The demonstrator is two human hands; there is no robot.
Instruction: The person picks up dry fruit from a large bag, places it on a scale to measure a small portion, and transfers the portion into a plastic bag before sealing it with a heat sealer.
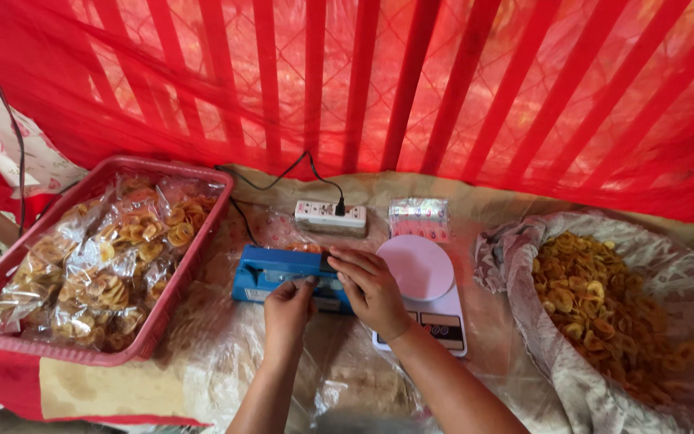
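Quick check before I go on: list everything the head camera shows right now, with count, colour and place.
Heat sealer: one, blue, centre of the mat, under both hands.
Kitchen scale: one, white with a pale pink round platform, right of the sealer.
Power strip: one, white, behind the sealer, black plug in it.
Empty bags: a small stack, clear, behind the scale.
Basket: one, red, left side, holding filled clear bags.
Bagged chips: many, golden, in the basket; count unclear.
Loose chips: a heap, golden, on a pale cloth at right.
Netting: red, across the back.
Left hand: on the sealer's front edge.
Right hand: pressing the sealer's right end.
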